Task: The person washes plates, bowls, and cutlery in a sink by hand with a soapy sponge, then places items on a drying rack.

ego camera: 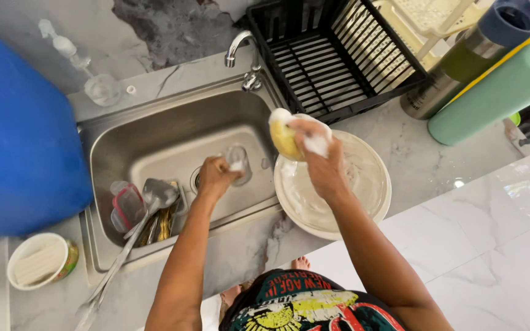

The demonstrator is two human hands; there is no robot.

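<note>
My left hand (216,176) is closed around a small clear glass (238,163), holding it low over the steel sink (154,132). My right hand (321,160) squeezes a soapy yellow sponge (284,136) above the white basin (378,202) of sudsy water that sits on the marble surface (430,165) just beside the sink. Ladles and a small red-rimmed container (127,205) lie in the sink's left end, and a black dish rack (332,52) stands behind the basin.

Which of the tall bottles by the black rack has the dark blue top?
The steel bottle, standing right beside the black rack. Its cap is dark blue, while the other tall bottle next to it is plain mint green.
</note>
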